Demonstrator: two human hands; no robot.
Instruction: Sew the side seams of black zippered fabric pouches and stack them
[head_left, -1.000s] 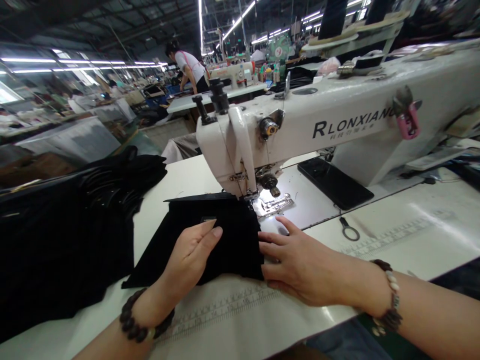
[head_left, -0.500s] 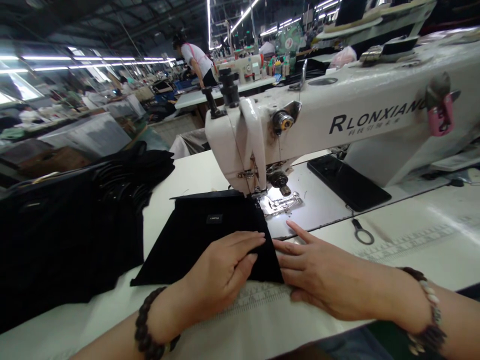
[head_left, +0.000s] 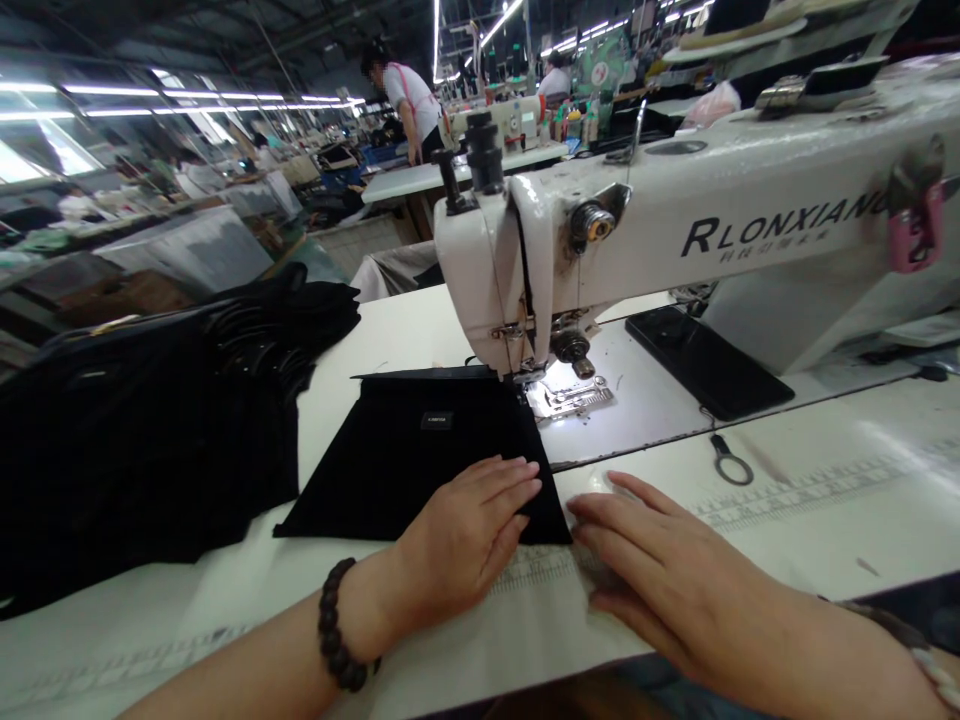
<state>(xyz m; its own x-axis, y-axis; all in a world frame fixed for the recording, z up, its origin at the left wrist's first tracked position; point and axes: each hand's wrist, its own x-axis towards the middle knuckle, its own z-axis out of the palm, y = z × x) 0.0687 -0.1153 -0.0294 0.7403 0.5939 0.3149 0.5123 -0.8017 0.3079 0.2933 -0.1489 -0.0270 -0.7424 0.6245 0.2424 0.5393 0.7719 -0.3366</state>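
A black fabric panel (head_left: 390,470) with a small label (head_left: 437,421) lies flat on the white table, its upper right corner under the needle area of the sewing machine (head_left: 517,260). My left hand (head_left: 472,520) rests on the panel's lower right part, fingers stretched out and lying on the cloth. My right hand (head_left: 652,560) is just right of the panel's right edge, fingers extended over the table and holding nothing. A small gap shows between its fingertips and the cloth. Metal guide parts (head_left: 574,398) sit right of the needle under a bright light.
A pile of black fabric pieces (head_left: 150,430) is at the left. A black phone (head_left: 705,360) lies beneath the machine arm, with a ring-shaped tag (head_left: 733,465) attached. Ruler markings (head_left: 795,490) run along the table. Farther back, a person (head_left: 409,100) bends over another table.
My right hand has drawn back from the panel's edge, towards the lower right. The left hand stays on the cloth. The whole view has shifted slightly.
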